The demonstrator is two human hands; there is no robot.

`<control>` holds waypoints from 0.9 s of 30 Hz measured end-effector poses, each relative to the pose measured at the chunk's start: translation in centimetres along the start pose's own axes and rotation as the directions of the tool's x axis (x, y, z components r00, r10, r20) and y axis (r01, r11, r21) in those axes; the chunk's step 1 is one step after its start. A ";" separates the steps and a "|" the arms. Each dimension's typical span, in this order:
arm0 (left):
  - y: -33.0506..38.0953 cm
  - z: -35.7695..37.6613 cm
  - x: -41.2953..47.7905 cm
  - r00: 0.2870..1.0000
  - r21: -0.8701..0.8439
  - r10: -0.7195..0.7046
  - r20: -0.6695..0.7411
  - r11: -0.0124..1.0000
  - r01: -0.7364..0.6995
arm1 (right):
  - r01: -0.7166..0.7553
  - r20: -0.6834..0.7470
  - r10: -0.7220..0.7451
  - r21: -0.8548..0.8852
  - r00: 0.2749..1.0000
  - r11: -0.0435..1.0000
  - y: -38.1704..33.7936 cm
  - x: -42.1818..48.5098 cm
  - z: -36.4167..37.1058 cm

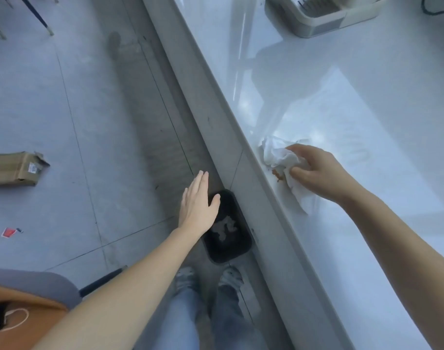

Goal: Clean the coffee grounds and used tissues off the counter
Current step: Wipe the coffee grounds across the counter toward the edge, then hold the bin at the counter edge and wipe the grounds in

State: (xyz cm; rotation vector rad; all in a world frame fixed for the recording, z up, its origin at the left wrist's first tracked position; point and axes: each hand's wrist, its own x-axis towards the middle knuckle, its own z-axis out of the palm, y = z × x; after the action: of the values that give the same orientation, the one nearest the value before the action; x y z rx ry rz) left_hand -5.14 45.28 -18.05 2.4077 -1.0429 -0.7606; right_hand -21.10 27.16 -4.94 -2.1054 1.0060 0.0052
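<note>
arms (130, 294) — bare, no sleeves | legs (180, 322) — light blue jeans | feet (185, 275) — 2 grey sneakers

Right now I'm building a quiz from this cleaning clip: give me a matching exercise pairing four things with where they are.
Things:
1. tissue
2. bin
3. cardboard box
4. left hand

Places:
A. lying on the floor, far left
B. open, in the air above the bin's edge
C. on the floor against the counter base
D. bunched in the right hand on the counter

Pairs: 1-D, 2-C, 3-A, 4-B

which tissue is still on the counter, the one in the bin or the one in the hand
The tissue gripped by the right hand; the other wad already lies in the black bin.
</note>
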 end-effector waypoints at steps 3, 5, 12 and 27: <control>-2.4 2.1 -0.5 0.991 -0.004 -0.126 0.045 0.992 0.127 | -0.008 -0.067 0.006 -0.029 0.998 1.000 0.1 0.0 0.5; -4.0 3.7 -0.5 0.982 -0.002 -0.166 0.085 0.986 0.167 | -0.003 -0.130 -0.002 -0.039 0.991 0.999 -0.1 -0.2 1.0; -8.8 9.8 -0.5 0.933 -0.074 -0.282 0.222 0.949 0.305 | 0.028 -0.325 -0.070 -0.133 0.943 0.991 0.2 -0.6 3.0; -15.0 22.8 2.3 0.672 -0.083 -0.564 0.479 0.733 0.675 | 0.133 -0.313 -0.203 -0.230 0.928 0.964 1.3 -0.2 3.2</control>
State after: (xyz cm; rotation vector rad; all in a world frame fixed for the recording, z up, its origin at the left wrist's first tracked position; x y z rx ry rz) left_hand -10.02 49.75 -44.59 2.4080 -0.1527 -1.6091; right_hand -21.14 28.91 -7.90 -2.4324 1.0501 -0.3617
